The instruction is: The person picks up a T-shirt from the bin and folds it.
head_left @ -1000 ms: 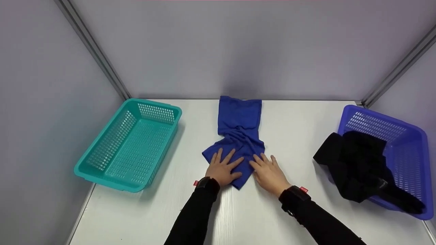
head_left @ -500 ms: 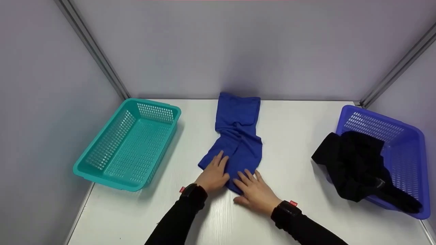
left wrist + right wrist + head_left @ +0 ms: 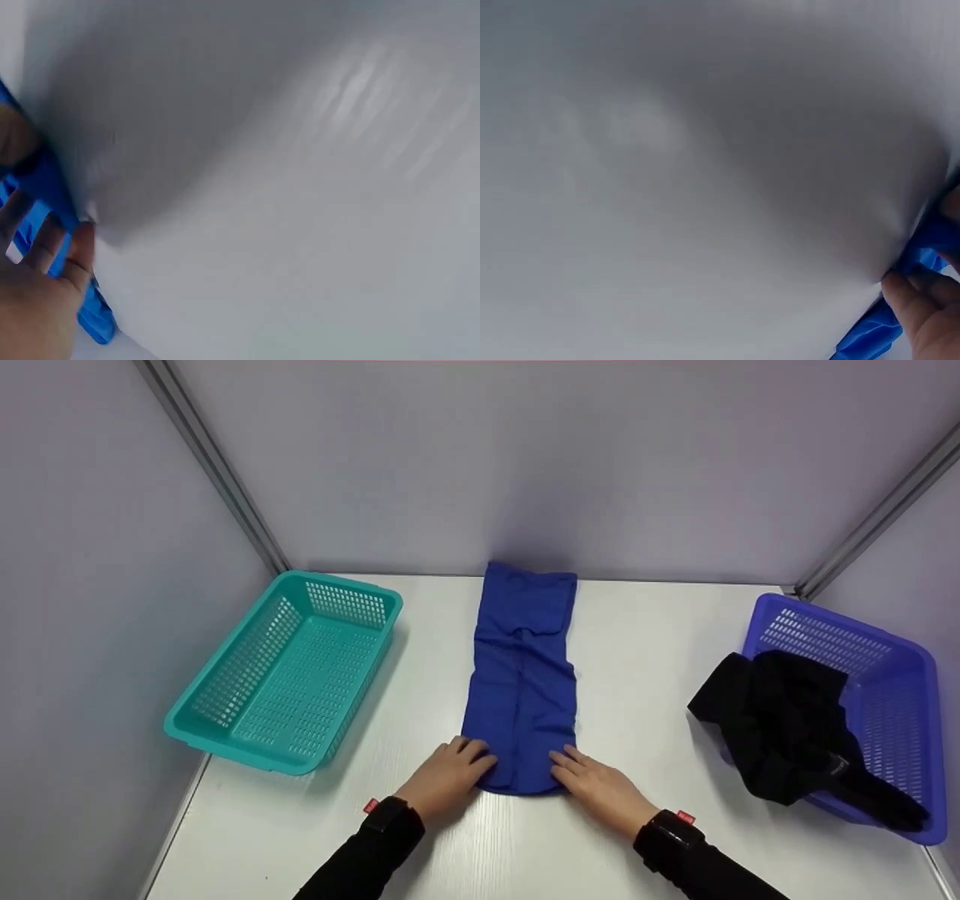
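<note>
A blue garment (image 3: 517, 682) lies lengthwise on the table in a long narrow strip, its far end near the back wall. A line runs down its middle, and its near hem is curved. My left hand (image 3: 444, 780) grips the near left corner; in the left wrist view that hand (image 3: 45, 277) has the blue cloth between its thumb and fingers. At the near right corner, my right hand (image 3: 604, 795) pinches the edge with fingertips on top and the thumb hidden in the head view. The right wrist view shows that hand (image 3: 926, 315) at the cloth edge.
A teal basket (image 3: 352, 720) with nothing in it stands at the left. On the right, a purple-blue basket (image 3: 926, 720) has a black garment (image 3: 787, 727) hanging over its near-left side. Grey walls enclose the white table (image 3: 495, 855) on the back and sides.
My hands have moved toward the near end and spread to its two corners. The garment's near part, crumpled and flared before, now lies straighter and reaches closer to me.
</note>
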Available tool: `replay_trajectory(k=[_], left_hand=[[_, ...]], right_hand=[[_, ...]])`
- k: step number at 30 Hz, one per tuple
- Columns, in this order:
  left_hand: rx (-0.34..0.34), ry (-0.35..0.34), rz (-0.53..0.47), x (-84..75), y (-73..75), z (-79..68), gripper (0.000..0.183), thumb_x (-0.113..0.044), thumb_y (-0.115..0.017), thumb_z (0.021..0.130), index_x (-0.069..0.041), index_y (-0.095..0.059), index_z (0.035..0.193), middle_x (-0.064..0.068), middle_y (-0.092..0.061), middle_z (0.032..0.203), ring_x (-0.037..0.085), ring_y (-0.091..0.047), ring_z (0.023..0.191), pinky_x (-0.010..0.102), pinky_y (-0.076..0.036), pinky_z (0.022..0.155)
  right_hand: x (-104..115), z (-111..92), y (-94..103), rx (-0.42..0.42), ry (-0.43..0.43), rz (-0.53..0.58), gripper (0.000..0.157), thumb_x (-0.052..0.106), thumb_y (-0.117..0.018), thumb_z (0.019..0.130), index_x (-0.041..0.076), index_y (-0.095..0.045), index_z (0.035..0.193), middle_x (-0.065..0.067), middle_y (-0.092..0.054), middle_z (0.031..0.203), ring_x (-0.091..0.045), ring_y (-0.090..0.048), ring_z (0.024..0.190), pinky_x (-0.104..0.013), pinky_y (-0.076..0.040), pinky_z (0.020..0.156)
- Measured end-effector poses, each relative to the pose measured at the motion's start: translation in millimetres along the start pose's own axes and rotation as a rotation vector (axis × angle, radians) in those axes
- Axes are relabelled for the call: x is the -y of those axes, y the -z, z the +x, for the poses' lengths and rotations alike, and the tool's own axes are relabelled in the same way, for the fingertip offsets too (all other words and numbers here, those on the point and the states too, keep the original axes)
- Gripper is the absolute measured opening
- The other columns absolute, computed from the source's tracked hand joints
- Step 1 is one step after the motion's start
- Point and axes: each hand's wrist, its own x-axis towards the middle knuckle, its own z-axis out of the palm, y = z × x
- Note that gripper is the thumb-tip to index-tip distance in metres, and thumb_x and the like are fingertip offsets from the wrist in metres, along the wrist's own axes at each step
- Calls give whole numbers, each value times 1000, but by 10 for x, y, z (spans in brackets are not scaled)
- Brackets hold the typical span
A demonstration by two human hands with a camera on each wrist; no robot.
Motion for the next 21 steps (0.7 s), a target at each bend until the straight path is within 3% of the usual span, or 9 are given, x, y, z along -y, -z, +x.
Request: replay_trajectory(k=[4,10,16,18,21], left_hand=[[-145,-137,56,-71,-56,36,25,-11,-71,94,-14,-66,118,3,-62,117,21,-60,104,30,-54,87],[-150,-243,18,-159,-124,24,39,-16,-72,94,-20,-62,131,1,-60,121,19,-58,112,27,-52,94],[-225,-283,190,-185,-83,74,6,-14,-69,94,-19,-67,98,-3,-60,98,14,-57,88,26,-49,77],[-249,-269,186,-198,-40,81,5,-14,-68,93,-19,-67,93,-5,-60,93,13,-57,85,27,-47,75],[-283,-227,105,-225,44,66,8,-10,-67,93,-17,-68,96,-5,-64,95,13,-61,90,27,-49,79]], right_hand=[[-58,-73,42,-33,-19,-7,25,-4,-73,85,4,-67,108,-16,-71,124,-33,-69,115,-40,-60,86],[-175,-209,127,-133,-109,117,29,-8,-73,80,7,-64,102,-9,-76,103,-24,-75,90,-37,-60,73],[-237,-357,253,-82,-177,266,29,-9,-70,80,12,-64,98,2,-73,89,-12,-70,77,-33,-55,64],[-247,-387,305,-71,-172,277,28,-9,-70,80,13,-64,97,4,-73,87,-11,-69,76,-33,-55,64],[-267,-408,398,-70,-135,286,29,-8,-72,79,13,-66,98,4,-73,87,-12,-69,77,-32,-55,66]])
